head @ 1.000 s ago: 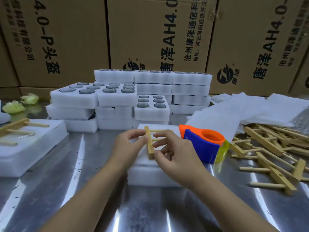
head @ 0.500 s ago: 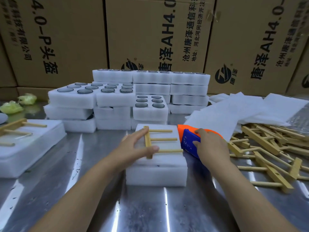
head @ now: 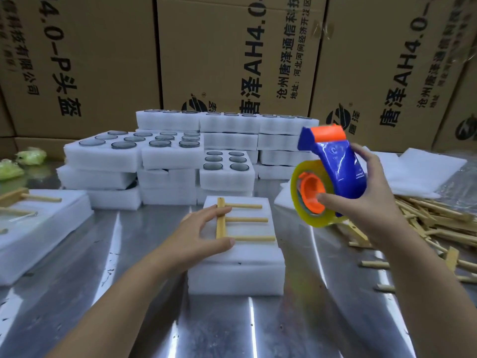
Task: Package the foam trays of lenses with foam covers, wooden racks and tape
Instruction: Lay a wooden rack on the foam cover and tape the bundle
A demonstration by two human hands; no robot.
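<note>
Printed brown cartons (head: 227, 52) are walling off the back of a shiny steel table (head: 219, 332). Far left, yellow-green bundles (head: 29, 156) are lying by the edge, and a larger foam block (head: 44, 236) is carrying a rack of its own; whether it is taped cannot be told. Behind centre, stacks of open foam trays (head: 103, 158) are showing bare lenses and waiting for covers, so most of the job appears to be outstanding. At centre the left hand (head: 204, 236) is pressing flat, fingers straight, on the spine of a wooden rack (head: 245, 219) lying atop the covered foam tray (head: 237, 277), which is sitting near the table's front. No tape is showing on this pack; taping seems to be the step in hand. To its right, the right hand (head: 371, 202) is gripping a blue-and-orange tape dispenser (head: 340, 174) raised clear of the table. Farther right, loose foam covers (head: 423, 171) and a heap of spare racks (head: 438, 223) are crowding the surface, leaving little room on that side for turning the pack.
</note>
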